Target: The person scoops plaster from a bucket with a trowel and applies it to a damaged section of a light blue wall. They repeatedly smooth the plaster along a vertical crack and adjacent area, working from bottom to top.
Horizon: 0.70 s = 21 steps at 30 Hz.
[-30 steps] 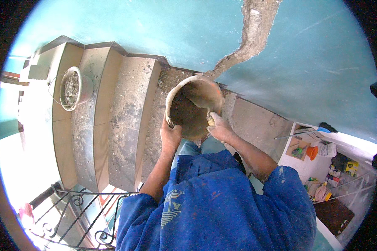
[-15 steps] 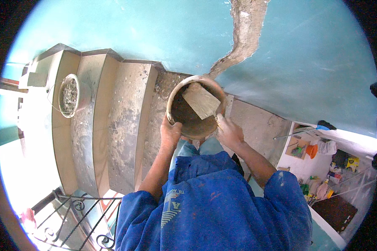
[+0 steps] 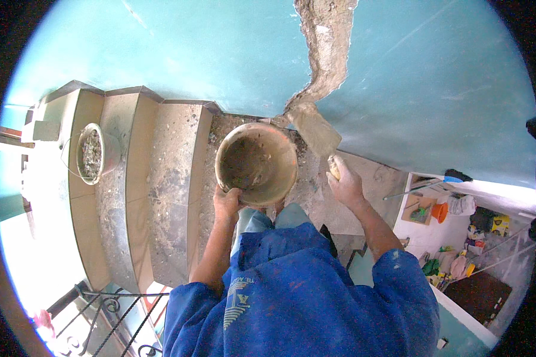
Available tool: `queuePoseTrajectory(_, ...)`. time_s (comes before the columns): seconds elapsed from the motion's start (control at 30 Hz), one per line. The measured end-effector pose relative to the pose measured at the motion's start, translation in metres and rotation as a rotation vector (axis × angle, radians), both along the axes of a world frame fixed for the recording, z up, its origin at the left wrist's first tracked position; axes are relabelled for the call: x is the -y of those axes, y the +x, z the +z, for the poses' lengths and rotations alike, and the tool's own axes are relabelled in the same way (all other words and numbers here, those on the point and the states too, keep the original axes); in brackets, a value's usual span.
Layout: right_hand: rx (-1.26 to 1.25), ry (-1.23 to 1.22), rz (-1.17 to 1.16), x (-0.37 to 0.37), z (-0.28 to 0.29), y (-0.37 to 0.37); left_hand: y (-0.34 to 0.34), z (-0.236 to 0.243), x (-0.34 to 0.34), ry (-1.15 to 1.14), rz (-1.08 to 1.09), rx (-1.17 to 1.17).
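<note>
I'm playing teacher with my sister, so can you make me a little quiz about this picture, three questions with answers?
1. True or false: the left hand holds the round tub.
2. Fill in the blank: the right hand grips a flat-bladed ____.
3. Where does the thin-handled bucket stand? A. in the right hand; B. on the stairs; C. inside the round tub.

Key: 1. true; 2. trowel; 3. B.

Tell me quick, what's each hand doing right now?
Left hand: closed, holding the bucket.
Right hand: closed, holding the trowel.
</note>
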State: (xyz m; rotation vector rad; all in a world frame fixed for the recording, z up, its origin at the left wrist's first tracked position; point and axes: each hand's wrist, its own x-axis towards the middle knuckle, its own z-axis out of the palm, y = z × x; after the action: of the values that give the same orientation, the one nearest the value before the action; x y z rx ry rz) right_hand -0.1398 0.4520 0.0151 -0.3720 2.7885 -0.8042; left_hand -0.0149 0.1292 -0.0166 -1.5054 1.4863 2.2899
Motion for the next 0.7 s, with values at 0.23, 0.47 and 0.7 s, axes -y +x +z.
queuePoseTrajectory(0.23,0.277,-0.275,-0.172,-0.017,-0.02,-0.085,0.017,-0.002,0.015,-0.07,-0.024,0.05)
queuePoseTrajectory(0.47,0.253,-0.295,-0.185,-0.031,0.0,-0.091,0.025,0.005,0.019,-0.065,-0.005,0.095)
queuePoseTrajectory(0.7,0.204,-0.353,-0.322,-0.015,0.034,-0.054,0.037,-0.011,0.025,-0.034,0.022,0.086)
